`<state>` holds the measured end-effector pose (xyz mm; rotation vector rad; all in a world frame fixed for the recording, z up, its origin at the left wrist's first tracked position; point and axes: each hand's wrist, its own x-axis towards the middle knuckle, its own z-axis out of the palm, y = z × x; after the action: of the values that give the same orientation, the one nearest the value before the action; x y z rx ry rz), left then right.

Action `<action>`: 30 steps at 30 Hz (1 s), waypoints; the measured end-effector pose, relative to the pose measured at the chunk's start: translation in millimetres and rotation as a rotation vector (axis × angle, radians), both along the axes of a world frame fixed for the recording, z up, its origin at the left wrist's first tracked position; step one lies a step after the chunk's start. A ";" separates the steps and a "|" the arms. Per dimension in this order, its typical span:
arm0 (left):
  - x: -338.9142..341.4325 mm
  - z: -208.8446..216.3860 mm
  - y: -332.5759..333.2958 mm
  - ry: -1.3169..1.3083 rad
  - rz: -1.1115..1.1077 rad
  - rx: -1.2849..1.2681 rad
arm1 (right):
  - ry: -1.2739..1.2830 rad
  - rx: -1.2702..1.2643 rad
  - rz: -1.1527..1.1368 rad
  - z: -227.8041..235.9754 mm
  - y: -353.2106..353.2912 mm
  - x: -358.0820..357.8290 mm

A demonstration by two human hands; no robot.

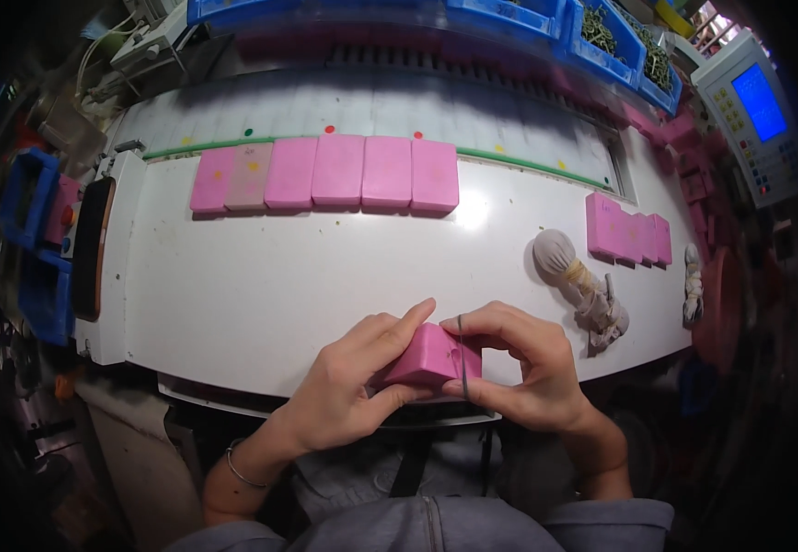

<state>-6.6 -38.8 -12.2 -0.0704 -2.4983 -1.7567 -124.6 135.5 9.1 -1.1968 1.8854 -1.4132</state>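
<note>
Near the table's front edge, a pink block (425, 357) is held tilted between my two hands. My left hand (344, 379) grips its left side, with the thumb below and the fingers over the top. At the block's right end, my right hand (532, 363) pinches with thumb and forefinger. A thin dark rubber band (463, 354) runs between those two fingertips, against the block's end. A small hollow shows in the block's face beside the band. Part of the block is hidden by my fingers.
Several pink blocks (337, 172) stand in a row along the green strip (500, 159). A smaller pink group (612, 228) and a tied cloth pouch (555, 253) lie at the right. Blue bins (601, 41), a control panel (758, 115) and a phone (94, 248) surround the white table (224, 294).
</note>
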 end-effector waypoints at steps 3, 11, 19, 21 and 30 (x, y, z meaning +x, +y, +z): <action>-1.1 3.8 -0.8 0.011 -0.057 -0.102 | 0.096 0.099 0.034 3.3 -3.7 -0.9; -1.1 11.4 2.6 0.020 -0.160 -0.191 | 0.080 0.120 0.084 5.9 -11.5 -1.0; -4.4 13.5 5.3 0.013 -0.188 -0.207 | 0.196 0.253 0.159 13.1 -9.7 -7.3; -3.5 10.7 4.6 -0.005 -0.171 -0.160 | 0.200 0.347 0.209 19.8 -9.5 -10.3; 0.6 8.8 -5.2 0.049 0.014 -0.029 | -0.758 0.198 0.293 -3.8 3.0 -27.2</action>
<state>-6.0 -44.0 -3.4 -0.0968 -2.4844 -1.6928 -151.8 138.5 5.3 -0.6618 1.2273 -1.2393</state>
